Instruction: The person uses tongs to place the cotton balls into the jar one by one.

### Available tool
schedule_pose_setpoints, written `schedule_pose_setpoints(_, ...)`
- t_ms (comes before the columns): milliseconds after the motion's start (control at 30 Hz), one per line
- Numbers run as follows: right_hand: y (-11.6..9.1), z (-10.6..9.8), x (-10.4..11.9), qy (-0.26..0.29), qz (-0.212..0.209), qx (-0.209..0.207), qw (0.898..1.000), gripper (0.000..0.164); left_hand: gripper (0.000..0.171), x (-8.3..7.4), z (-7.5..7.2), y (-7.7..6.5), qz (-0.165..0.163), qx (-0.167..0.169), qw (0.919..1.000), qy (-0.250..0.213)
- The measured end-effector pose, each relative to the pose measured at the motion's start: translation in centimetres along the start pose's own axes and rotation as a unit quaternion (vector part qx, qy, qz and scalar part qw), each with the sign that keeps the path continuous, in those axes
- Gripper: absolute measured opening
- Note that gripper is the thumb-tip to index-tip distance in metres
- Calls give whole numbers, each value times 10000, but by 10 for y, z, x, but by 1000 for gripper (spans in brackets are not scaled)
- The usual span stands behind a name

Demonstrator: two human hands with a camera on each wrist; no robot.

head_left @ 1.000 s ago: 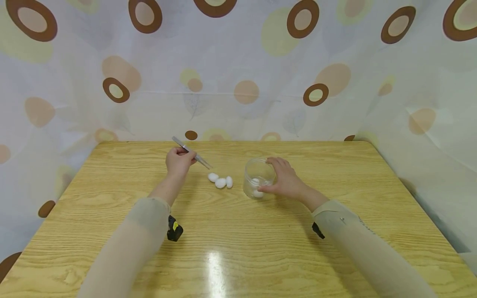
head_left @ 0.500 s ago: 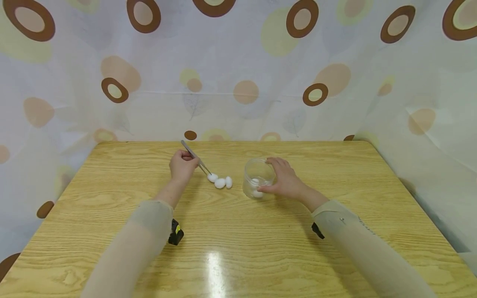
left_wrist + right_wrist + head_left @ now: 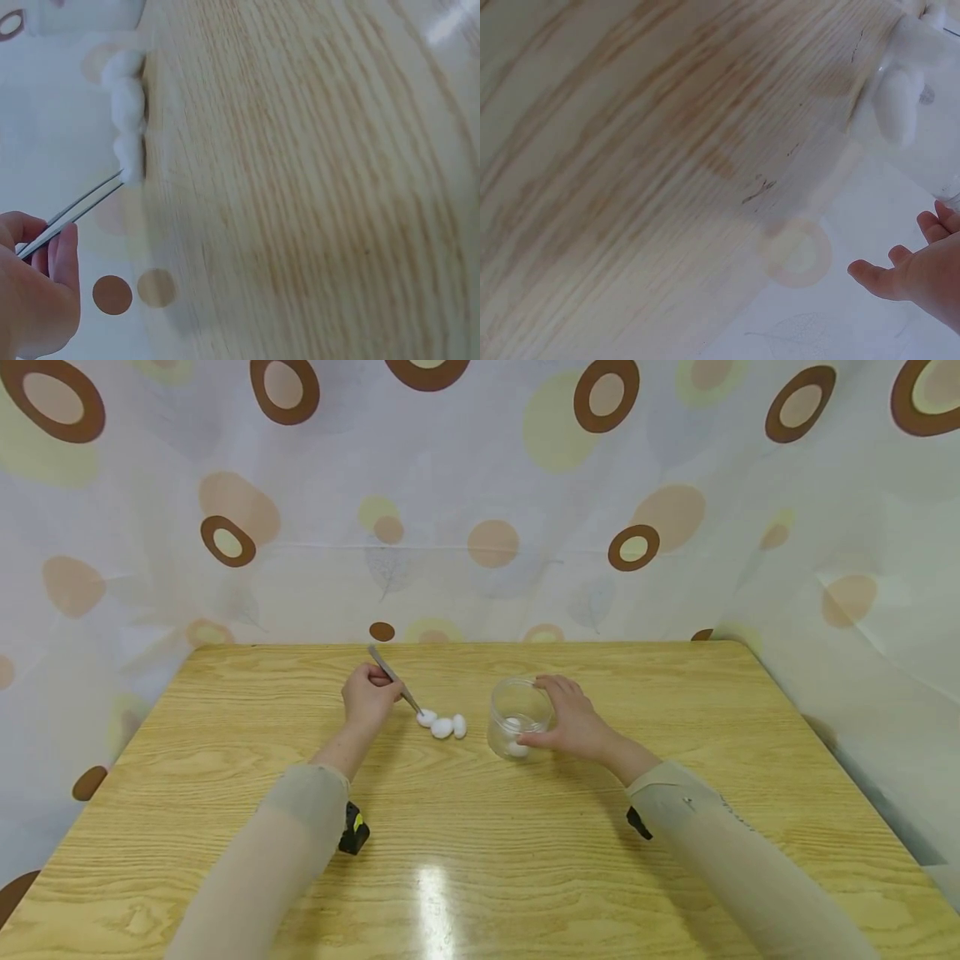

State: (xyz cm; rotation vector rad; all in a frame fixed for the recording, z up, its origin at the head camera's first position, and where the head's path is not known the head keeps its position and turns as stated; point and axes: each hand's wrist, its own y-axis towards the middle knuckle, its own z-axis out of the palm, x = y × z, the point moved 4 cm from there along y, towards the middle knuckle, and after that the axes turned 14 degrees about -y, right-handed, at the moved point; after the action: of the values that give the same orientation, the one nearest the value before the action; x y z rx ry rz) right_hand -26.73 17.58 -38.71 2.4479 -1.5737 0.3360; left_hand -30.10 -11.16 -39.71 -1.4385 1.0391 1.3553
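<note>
My left hand [image 3: 367, 700] pinches metal tweezers [image 3: 410, 697] between thumb and fingers. Their tips meet the leftmost white cotton ball [image 3: 426, 718]; in the left wrist view both prongs [image 3: 97, 202] reach its near end. Two more cotton balls, a middle one [image 3: 442, 728] and a narrow one [image 3: 460, 726], lie in a row beside it. Over to the right, my right hand [image 3: 572, 720] holds a clear round jar [image 3: 495, 722] near its rim, thumb in front and fingers behind. White cotton balls [image 3: 896, 105] sit inside the jar, partly hidden by the thumb.
The wood-grain table [image 3: 480, 843] extends toward me and to both sides. A patterned white curtain [image 3: 480, 468] stands behind its far edge and along the sides. A black wrist camera [image 3: 354, 831] hangs below the left sleeve.
My left hand has moved right and toward me, bringing the tweezer tips down onto the leftmost cotton ball. The prongs have drawn closer together. My right hand stays on the jar.
</note>
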Motion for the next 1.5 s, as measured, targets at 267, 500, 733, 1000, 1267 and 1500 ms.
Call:
schedule_pose_setpoints(267, 1, -1, 1, -33, -7, -36, 10000, 84, 20, -11, -6, 5, -49, -51, 9990, -437)
schedule_pose_setpoints(500, 1, -2, 2, -29, 63, 11, 10000, 85, 15, -27, -7, 5, -188, -107, 9964, -818)
schedule_pose_setpoints(733, 1, -2, 3, -46, 58, 5, 10000, 85, 13, -48, -4, 5, -215, -35, 9920, -1246)
schedule_pose_setpoints(1000, 0, -1, 2, -33, 57, 39, 10000, 85, 15, -69, 5, -2, -249, 263, 9850, -1686)
schedule_pose_setpoints(1267, 1, -1, 0, 17, 71, 78, 9999, 86, 20, -85, 30, -13, -293, 551, 9823, -1768)
schedule_pose_setpoints(1500, 0, -1, 0, 39, 65, 53, 10000, 85, 15, -92, 55, -24, -278, 844, 9793, -1817)
